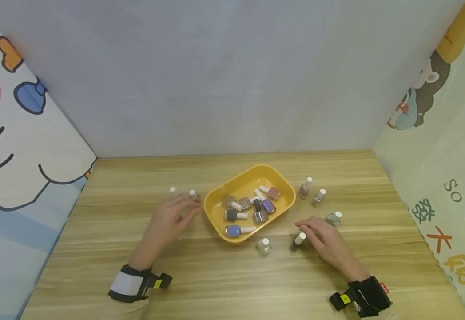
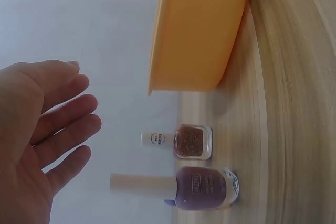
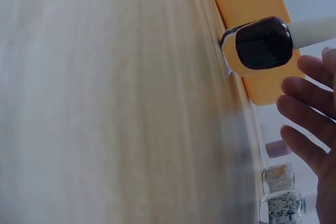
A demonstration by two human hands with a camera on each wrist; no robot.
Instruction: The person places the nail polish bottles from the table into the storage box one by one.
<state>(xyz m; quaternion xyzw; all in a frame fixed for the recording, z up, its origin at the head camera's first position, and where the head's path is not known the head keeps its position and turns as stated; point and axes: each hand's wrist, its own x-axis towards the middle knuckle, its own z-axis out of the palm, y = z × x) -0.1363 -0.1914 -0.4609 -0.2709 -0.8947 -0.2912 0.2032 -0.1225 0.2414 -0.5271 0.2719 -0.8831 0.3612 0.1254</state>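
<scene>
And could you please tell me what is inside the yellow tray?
The yellow tray holds a blue bottle, a dark grey bottle, a purple bottle, a reddish bottle and three greyish-brown bottles. What lies directly beneath them cannot be seen.

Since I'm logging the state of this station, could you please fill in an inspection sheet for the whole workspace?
Surface: wood-grain table, pale and streaked.
Job's things: yellow tray holding several lying bottles; a brown glitter bottle and a purple bottle stand left of it, a dark bottle and others in front and to the right.
Clutter: nothing seen.
Hands: left hand holds nothing, fingers loose near the two left bottles; right hand is beside the dark bottle, fingers loose; contact with its cap cannot be told.
Cables: nothing seen.
Surroundings: grey backdrop; cartoon panel left, lettered panel right.
</scene>
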